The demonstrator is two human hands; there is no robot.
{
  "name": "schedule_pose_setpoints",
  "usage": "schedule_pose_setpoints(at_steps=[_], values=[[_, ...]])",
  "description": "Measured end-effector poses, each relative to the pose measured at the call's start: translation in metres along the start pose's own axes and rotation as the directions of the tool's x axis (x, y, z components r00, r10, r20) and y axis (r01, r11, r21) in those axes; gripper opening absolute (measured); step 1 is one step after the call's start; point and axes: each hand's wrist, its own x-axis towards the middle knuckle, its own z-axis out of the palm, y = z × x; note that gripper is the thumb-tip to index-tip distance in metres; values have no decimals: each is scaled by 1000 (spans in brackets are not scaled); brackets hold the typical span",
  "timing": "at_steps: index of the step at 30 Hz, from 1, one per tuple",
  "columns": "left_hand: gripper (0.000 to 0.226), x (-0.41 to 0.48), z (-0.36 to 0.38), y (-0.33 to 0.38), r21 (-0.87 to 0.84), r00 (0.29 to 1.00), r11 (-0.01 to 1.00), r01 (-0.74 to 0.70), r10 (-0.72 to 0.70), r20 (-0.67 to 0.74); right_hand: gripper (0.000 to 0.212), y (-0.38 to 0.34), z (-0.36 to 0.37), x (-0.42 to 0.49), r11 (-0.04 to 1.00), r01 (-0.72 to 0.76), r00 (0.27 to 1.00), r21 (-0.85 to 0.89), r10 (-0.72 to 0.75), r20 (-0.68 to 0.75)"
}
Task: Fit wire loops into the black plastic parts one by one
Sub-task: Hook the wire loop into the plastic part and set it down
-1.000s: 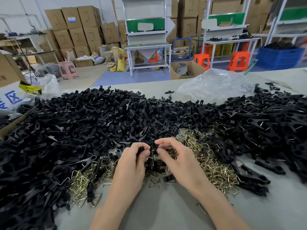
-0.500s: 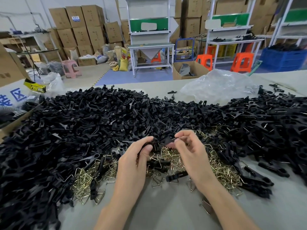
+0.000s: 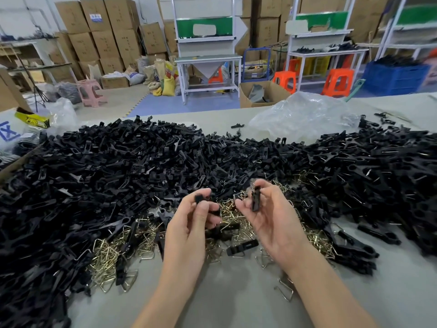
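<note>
A huge heap of black plastic parts (image 3: 123, 166) covers the grey table (image 3: 224, 299), with a pile of brass-coloured wire loops (image 3: 118, 252) in front of it. My left hand (image 3: 189, 230) is raised over the loops and pinches a small black part (image 3: 201, 200) between thumb and fingers. My right hand (image 3: 272, 216) is beside it, a short gap away, and holds another black part (image 3: 256, 200) upright in its fingertips. Whether a wire loop sits in either part I cannot tell.
A crumpled clear plastic bag (image 3: 305, 117) lies at the table's far right. More black parts (image 3: 378, 176) spread to the right. A cardboard box edge (image 3: 14, 166) stands at the left. Loose loops (image 3: 283, 290) lie near my right wrist. Benches, stools and cartons stand beyond the table.
My hands were together on one black piece over the loops. They have lifted and moved apart, each now holding its own black part.
</note>
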Motion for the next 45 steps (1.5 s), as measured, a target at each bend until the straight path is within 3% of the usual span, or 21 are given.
schedule_pose_setpoints(at_steps=[5, 9, 17, 23, 29, 32, 35, 39, 45], values=[[24, -1, 0, -5, -86, 989, 989, 123, -115, 95, 23, 4, -2, 4, 998, -23, 998, -65, 19, -57], [20, 1, 1, -7, -214, 960, 948, 237, -195, 201, 27, 9, -2, 3, 994, -23, 1000, -104, 24, 14], [28, 4, 0, -6, -327, 950, 896, 301, -254, 180, 53, 20, -4, 5, 968, 1, 999, -252, 9, 41], [34, 4, -2, -1, -384, 952, 871, 307, -279, 128, 50, 19, -3, 3, 962, 26, 997, -273, -7, 71], [20, 5, -3, 1, -383, 959, 879, 282, -258, 114, 47, 20, -5, 5, 961, 59, 996, -271, -39, 79], [33, 3, -4, -2, -283, 974, 934, 216, -183, 137, 48, 21, -6, 8, 958, 76, 996, -276, -58, 72], [25, 0, -2, -1, -71, 992, 993, 98, -91, 92, 47, 21, -8, 10, 934, 102, 994, -344, -83, 69], [18, -1, -2, 2, 87, 997, 995, 38, -43, 59, 46, 22, -10, 11, 892, 136, 989, -431, -98, 108], [33, -2, -1, -1, 86, 992, 993, 85, -93, 89, 46, 24, -9, 8, 861, 139, 984, -490, -64, 166]])
